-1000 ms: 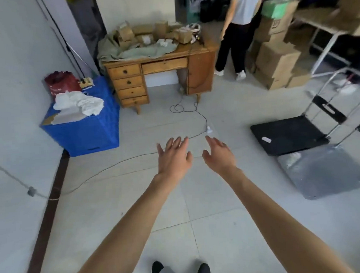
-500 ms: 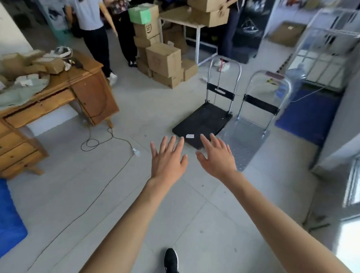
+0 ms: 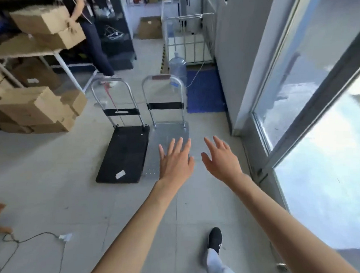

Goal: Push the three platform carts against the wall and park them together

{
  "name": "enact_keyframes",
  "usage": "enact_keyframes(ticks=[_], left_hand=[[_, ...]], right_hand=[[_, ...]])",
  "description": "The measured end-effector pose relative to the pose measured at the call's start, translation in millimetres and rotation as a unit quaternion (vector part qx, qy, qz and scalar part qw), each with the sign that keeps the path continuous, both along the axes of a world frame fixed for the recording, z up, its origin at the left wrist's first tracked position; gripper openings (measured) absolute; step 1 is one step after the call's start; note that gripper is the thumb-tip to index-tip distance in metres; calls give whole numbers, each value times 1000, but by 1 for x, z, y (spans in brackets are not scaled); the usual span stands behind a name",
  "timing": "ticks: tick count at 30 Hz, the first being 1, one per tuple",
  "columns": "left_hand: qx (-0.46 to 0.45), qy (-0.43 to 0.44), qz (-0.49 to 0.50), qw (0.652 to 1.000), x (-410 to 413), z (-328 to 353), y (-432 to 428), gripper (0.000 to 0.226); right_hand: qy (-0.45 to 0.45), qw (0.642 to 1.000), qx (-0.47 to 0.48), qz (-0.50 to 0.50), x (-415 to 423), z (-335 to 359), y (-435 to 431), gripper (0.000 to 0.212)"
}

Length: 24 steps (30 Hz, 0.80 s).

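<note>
View has swung: silver cart (image 3: 167,131) now dead ahead, black cart (image 3: 125,154) just left of it. Left hand (image 3: 175,164) over it, right hand (image 3: 221,162) beside (fingers spread, holding nothing).

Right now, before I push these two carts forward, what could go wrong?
The water jug stands close behind the handle of the silver cart; a forward push may knock it. A person is just beyond the handle of the black cart and could be struck. A loose cable lies on the floor at your left; a foot may catch it.
</note>
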<state>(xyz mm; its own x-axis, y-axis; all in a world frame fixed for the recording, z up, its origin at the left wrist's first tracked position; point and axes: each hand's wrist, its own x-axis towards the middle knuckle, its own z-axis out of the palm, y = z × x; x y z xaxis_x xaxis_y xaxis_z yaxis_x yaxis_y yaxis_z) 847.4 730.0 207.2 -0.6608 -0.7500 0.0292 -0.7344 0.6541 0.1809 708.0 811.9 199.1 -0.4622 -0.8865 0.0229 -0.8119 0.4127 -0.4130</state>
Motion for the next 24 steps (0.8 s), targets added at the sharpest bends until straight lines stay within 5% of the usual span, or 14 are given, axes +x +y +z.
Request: enact_keyframes(ticks=[24], left_hand=[[36,7,-29,999,-344,-32,-339,59]], right_hand=[[35,998,49,-14,-343,-11,-310,53]])
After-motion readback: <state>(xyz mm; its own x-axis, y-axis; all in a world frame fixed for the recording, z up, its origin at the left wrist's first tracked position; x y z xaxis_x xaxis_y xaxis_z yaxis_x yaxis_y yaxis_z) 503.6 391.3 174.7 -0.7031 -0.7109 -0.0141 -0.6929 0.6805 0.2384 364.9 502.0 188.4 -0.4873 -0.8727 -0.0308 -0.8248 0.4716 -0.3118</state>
